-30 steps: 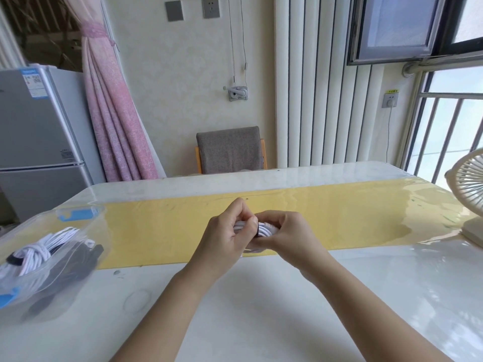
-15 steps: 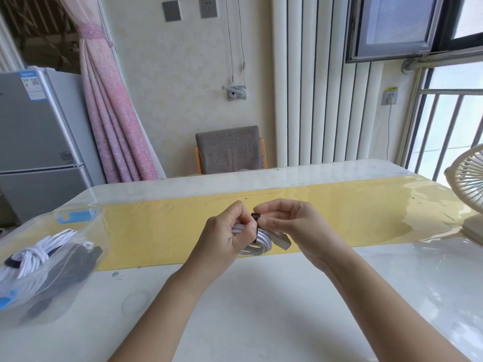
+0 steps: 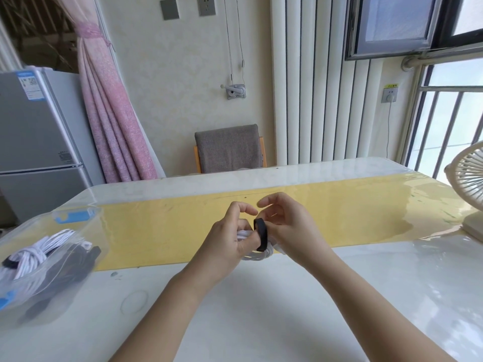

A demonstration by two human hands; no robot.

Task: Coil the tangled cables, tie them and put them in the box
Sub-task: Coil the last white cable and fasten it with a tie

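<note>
Currently tying at worktop [image 3: 261, 309] centre. Left hand [image 3: 230, 240] fingers clamped on white cable coil [image 3: 257, 256]; right hand [image 3: 290, 231] fingers curled at black strap [image 3: 261, 235], grip unclear. Advised: hold coil steady, pull strap snug, press end flat. Left edge: clear box [image 3: 75, 215].

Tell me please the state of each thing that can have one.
white cable: coiled, gripped by left hand.
black strap: looped round the coil.
right hand: fingers curled on the strap.
clear box: on the table, holds tied cables.
pink curtain: tied back.
</note>
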